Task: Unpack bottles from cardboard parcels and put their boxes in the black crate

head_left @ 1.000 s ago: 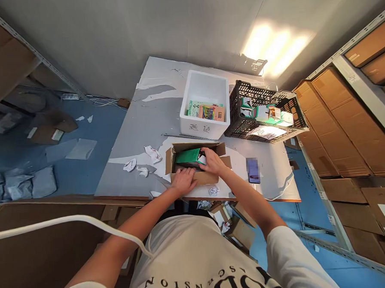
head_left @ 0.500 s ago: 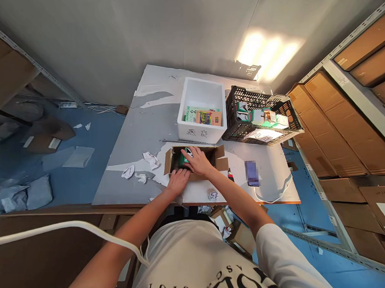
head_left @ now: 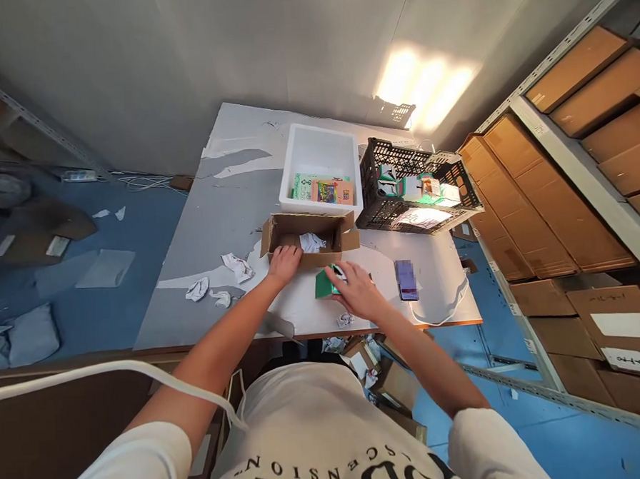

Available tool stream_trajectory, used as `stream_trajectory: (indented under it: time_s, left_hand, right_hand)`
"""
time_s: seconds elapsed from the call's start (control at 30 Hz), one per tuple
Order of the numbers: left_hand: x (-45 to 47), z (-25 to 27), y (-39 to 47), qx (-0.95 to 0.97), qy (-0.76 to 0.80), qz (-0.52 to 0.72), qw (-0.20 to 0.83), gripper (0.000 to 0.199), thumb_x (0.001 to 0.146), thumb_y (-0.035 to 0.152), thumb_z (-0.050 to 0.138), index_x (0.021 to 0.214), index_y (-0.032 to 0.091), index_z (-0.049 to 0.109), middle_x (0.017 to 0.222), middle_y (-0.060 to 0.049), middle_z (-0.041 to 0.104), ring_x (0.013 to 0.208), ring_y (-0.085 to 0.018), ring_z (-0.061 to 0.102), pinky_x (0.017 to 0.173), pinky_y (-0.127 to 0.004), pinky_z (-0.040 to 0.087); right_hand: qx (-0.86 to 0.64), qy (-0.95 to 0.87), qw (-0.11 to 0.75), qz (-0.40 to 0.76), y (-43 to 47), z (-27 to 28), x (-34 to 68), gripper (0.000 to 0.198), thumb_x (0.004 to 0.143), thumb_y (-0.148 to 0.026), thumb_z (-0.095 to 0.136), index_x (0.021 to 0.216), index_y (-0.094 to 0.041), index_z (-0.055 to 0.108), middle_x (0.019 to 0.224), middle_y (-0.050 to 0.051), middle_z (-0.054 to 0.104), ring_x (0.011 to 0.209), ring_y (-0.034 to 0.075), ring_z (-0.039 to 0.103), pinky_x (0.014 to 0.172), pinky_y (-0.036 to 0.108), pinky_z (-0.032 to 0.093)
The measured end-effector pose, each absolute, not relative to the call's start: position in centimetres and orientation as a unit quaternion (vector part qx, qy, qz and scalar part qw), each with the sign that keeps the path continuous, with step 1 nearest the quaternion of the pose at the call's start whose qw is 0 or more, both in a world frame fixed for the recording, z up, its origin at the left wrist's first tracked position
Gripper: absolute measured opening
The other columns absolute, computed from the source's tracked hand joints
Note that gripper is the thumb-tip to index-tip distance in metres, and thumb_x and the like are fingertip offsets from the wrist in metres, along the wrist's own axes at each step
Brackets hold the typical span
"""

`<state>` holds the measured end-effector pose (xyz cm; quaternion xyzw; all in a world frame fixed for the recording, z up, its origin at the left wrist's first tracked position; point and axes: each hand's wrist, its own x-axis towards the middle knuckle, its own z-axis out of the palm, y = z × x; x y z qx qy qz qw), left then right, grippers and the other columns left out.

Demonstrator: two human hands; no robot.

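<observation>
An open cardboard box (head_left: 277, 231) stands on the table with its flaps spread, crumpled white paper (head_left: 312, 243) lying inside it. My left hand (head_left: 285, 264) is closed over the near wall of this box, towards its left end. In front of the box, my right hand (head_left: 359, 292) grips a small green box (head_left: 325, 285) low over the tabletop. The palm and fingers cover the right part of the green box. Whether it touches the table I cannot tell.
Behind are a white foam box (head_left: 319, 143) with flat packets and a black plastic crate (head_left: 374, 197) holding several small boxes. A phone (head_left: 406, 280) on a white cable lies to the right. Paper scraps (head_left: 238, 267) lie to the left. Shelves of cartons (head_left: 614, 317) flank the right side.
My right hand has lifted the green box out of the cardboard box and brought it nearer and to the right. My left hand stays on the cardboard box. The view has shifted slightly.
</observation>
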<state>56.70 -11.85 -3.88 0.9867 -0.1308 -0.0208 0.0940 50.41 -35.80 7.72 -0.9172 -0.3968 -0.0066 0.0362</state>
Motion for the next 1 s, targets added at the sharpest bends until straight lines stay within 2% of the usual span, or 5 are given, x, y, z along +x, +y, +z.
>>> stream_trajectory:
  time_s: [0.27, 0.5, 0.73, 0.87, 1.0]
  left_hand:
    - [51.4, -3.1, -12.6, 0.961, -0.137, 0.117, 0.210, 0.036, 0.083, 0.016, 0.049, 0.119, 0.017, 0.054, 0.133, -0.015, 0.050, 0.133, -0.031, 0.037, 0.109, -0.050, 0.028]
    - [44.9, -2.8, -14.8, 0.908, -0.088, 0.134, 0.388, 0.037, 0.089, 0.020, 0.044, 0.126, 0.019, 0.046, 0.112, -0.010, 0.061, 0.105, -0.021, 0.059, 0.093, -0.039, 0.049]
    - [45.6, -2.5, -15.8, 0.918, -0.135, 0.079, 0.364, 0.024, 0.086, 0.024, 0.052, 0.108, 0.019, 0.060, 0.109, -0.009, 0.060, 0.103, -0.024, 0.056, 0.093, -0.042, 0.048]
    - [46.0, -2.6, -15.8, 0.919, -0.129, 0.052, 0.370, 0.034, 0.075, 0.026, 0.065, 0.107, 0.018, 0.059, 0.109, -0.011, 0.057, 0.102, -0.026, 0.053, 0.090, -0.044, 0.047]
    - [46.0, -2.5, -15.8, 0.917, -0.162, 0.040, 0.363, 0.012, 0.076, 0.017, 0.059, 0.087, 0.020, 0.061, 0.104, -0.008, 0.060, 0.102, -0.025, 0.052, 0.088, -0.043, 0.045]
  right_hand:
    - [-0.915, -0.395, 0.010, 0.078, -32.0, 0.4, 49.4, 0.061, 0.090, -0.033, 0.054, 0.146, -0.025, 0.032, 0.144, 0.017, 0.039, 0.126, 0.034, 0.038, 0.092, 0.046, 0.043]
    - [-0.906, -0.394, 0.148, 0.031, -34.2, -0.2, 49.5, 0.087, 0.077, -0.042, 0.070, 0.149, -0.019, 0.026, 0.153, 0.021, 0.017, 0.135, 0.035, 0.031, 0.099, 0.047, 0.040]
    - [-0.924, -0.297, 0.238, -0.034, -36.1, -0.8, 46.5, 0.039, 0.085, -0.007, 0.042, 0.117, -0.019, 0.062, 0.114, 0.011, 0.062, 0.108, 0.022, 0.055, 0.096, 0.038, 0.042]
    - [-0.915, -0.343, 0.213, 0.011, -35.7, -0.1, 47.6, 0.040, 0.085, -0.004, 0.043, 0.116, -0.019, 0.063, 0.113, 0.010, 0.065, 0.106, 0.021, 0.055, 0.094, 0.036, 0.041]
    - [-0.895, -0.389, 0.211, 0.050, -35.6, 1.6, 50.6, 0.037, 0.088, -0.007, 0.042, 0.118, -0.017, 0.062, 0.118, 0.010, 0.064, 0.109, 0.020, 0.056, 0.092, 0.033, 0.041]
